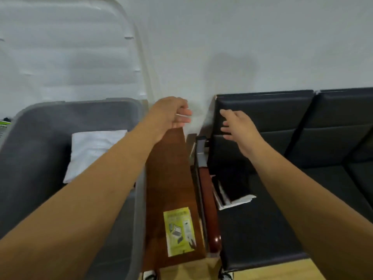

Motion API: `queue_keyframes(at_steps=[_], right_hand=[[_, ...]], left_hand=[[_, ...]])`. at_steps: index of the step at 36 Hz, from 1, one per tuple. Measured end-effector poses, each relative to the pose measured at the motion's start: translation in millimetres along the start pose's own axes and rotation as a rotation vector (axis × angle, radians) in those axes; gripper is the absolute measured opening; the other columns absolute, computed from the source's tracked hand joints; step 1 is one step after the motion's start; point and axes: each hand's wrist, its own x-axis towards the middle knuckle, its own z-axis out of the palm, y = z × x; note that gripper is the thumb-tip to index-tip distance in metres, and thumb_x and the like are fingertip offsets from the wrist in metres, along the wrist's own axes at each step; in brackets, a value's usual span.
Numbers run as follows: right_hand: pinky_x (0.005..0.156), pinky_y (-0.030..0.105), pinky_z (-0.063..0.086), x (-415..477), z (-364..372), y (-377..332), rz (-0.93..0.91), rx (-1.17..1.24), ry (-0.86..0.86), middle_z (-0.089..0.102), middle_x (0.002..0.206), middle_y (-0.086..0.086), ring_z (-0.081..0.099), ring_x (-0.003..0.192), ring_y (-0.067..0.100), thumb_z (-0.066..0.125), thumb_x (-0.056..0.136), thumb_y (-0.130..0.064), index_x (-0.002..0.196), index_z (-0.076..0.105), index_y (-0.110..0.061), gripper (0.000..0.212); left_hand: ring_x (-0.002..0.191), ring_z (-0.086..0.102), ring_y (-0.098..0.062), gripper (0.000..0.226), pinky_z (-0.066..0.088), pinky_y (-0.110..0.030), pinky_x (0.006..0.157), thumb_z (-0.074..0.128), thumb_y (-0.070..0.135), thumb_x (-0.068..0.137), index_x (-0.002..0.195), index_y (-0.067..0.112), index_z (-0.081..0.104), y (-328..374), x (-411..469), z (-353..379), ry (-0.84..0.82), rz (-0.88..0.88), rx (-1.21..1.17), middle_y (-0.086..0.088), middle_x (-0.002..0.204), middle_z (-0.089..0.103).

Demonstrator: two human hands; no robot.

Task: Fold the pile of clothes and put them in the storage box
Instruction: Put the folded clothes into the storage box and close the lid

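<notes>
Our right hand (236, 128) is spread and empty; our left hand (171, 114) is curled, on what we cannot tell. We should take the dark garment (234, 184) by two corners.

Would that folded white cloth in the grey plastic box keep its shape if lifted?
Probably not: the folded white cloth looks soft and creased, so likely floppy. It lies thin and flat, so probably light.
</notes>
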Motion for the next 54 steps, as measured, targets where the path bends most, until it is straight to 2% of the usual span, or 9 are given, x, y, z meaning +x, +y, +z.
queue_keyframes(at_steps=[6, 15, 20, 24, 27, 30, 40, 47, 54], right_hand=[[0.101, 0.051, 0.051, 35, -96, 103, 0.137, -0.033, -0.001, 0.064, 0.1, 0.005, 0.063, 0.109, 0.027, 0.056, 0.097, -0.048, 0.102, 0.053, -0.026, 0.023], [0.089, 0.043, 0.051, 116, -154, 277, 0.375, -0.121, -0.046, 0.061, 0.099, 0.004, 0.06, 0.092, 0.02, 0.059, 0.091, -0.059, 0.116, 0.057, -0.015, 0.05], [0.073, 0.036, 0.048, 153, -165, 366, 0.452, -0.15, -0.082, 0.056, 0.085, 0.001, 0.056, 0.08, 0.018, 0.06, 0.09, -0.061, 0.09, 0.053, -0.02, 0.041], [0.059, 0.029, 0.036, 181, -165, 412, 0.483, -0.191, -0.08, 0.045, 0.072, -0.001, 0.045, 0.064, 0.014, 0.058, 0.087, -0.066, 0.071, 0.04, -0.025, 0.048], [0.079, 0.036, 0.049, 212, -159, 445, 0.483, -0.23, -0.131, 0.059, 0.099, 0.004, 0.059, 0.091, 0.021, 0.056, 0.088, -0.069, 0.104, 0.059, -0.013, 0.058], [0.106, 0.045, 0.045, 237, -149, 468, 0.483, -0.248, -0.165, 0.051, 0.14, 0.006, 0.05, 0.13, 0.029, 0.057, 0.086, -0.072, 0.145, 0.042, -0.011, 0.087], [0.109, 0.047, 0.046, 301, -127, 541, 0.565, -0.172, -0.188, 0.058, 0.137, 0.004, 0.058, 0.124, 0.029, 0.06, 0.068, -0.086, 0.143, 0.048, -0.018, 0.102], [0.105, 0.039, 0.049, 294, -119, 559, 0.586, -0.051, -0.262, 0.065, 0.128, 0.0, 0.063, 0.116, 0.022, 0.06, 0.077, -0.08, 0.139, 0.054, -0.021, 0.086], [0.092, 0.048, 0.057, 256, -123, 562, 0.866, 0.042, -0.268, 0.071, 0.11, 0.013, 0.069, 0.098, 0.035, 0.065, 0.068, -0.083, 0.127, 0.06, -0.017, 0.088]], left_hand=[[0.087, 0.065, -0.022, 0.018, 0.051, -0.031, 0.077, 0.053, 0.024, 0.098, 0.107, 0.009, 0.059, -71, 29, 130, -0.004, -0.208, -0.034, -0.007, 0.097, 0.068], [0.102, 0.06, -0.021, 0.036, 0.047, -0.035, 0.087, 0.054, 0.039, 0.097, 0.122, 0.012, 0.057, -224, 83, 239, 0.153, -0.539, -0.016, -0.004, 0.108, 0.063], [0.088, 0.053, -0.016, 0.019, 0.04, -0.029, 0.081, 0.053, 0.034, 0.098, 0.086, 0.02, 0.051, -309, 108, 272, 0.18, -0.636, -0.082, -0.003, 0.095, 0.055], [0.09, 0.054, -0.015, 0.038, 0.037, -0.029, 0.085, 0.057, 0.044, 0.094, 0.116, 0.014, 0.052, -357, 132, 282, 0.202, -0.687, -0.051, -0.002, 0.104, 0.058], [0.134, 0.041, -0.027, 0.085, 0.035, -0.036, 0.104, 0.061, 0.062, 0.084, 0.147, 0.011, 0.035, -396, 153, 284, 0.198, -0.728, -0.016, -0.007, 0.148, 0.042], [0.145, 0.026, -0.028, 0.097, 0.025, -0.04, 0.114, 0.059, 0.064, 0.083, 0.155, 0.012, 0.02, -429, 172, 287, 0.176, -0.7, 0.001, -0.009, 0.159, 0.025], [0.126, 0.053, -0.018, 0.116, 0.038, -0.044, 0.11, 0.081, 0.08, 0.04, 0.141, 0.04, 0.041, -529, 238, 294, 0.261, -0.656, -0.271, 0.009, 0.137, 0.055], [0.122, 0.057, -0.021, 0.105, 0.04, -0.043, 0.109, 0.086, 0.07, 0.047, 0.138, 0.035, 0.048, -542, 234, 294, 0.26, -0.649, -0.348, 0.005, 0.133, 0.06], [0.107, 0.063, -0.026, 0.042, 0.05, -0.04, 0.09, 0.07, 0.05, 0.081, 0.111, 0.023, 0.057, -515, 205, 299, 0.073, -0.775, -0.439, -0.008, 0.116, 0.066]])
